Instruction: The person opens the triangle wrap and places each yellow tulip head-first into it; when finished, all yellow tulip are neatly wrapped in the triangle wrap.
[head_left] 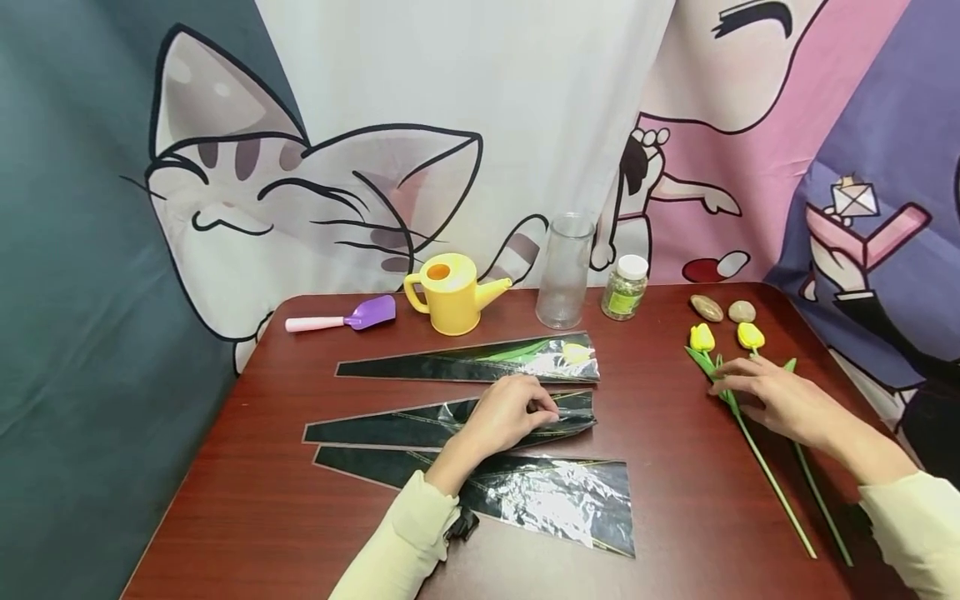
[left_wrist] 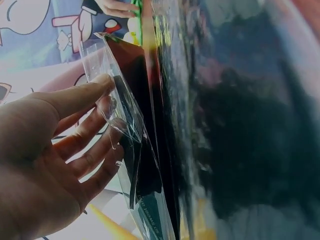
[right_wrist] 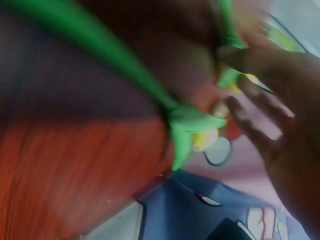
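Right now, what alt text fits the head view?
A person's left hand pinches the middle one of three plastic sleeves on a table; the right hand is at two loose yellow tulips. A watering can stands behind.

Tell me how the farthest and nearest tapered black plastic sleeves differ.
The farthest tapered black plastic sleeve holds a green-leaved yellow tulip; the nearest tapered black plastic sleeve shows no flower. The nearest sleeve's right end looks wider than the farthest sleeve's. Both are shiny and narrow toward the left.
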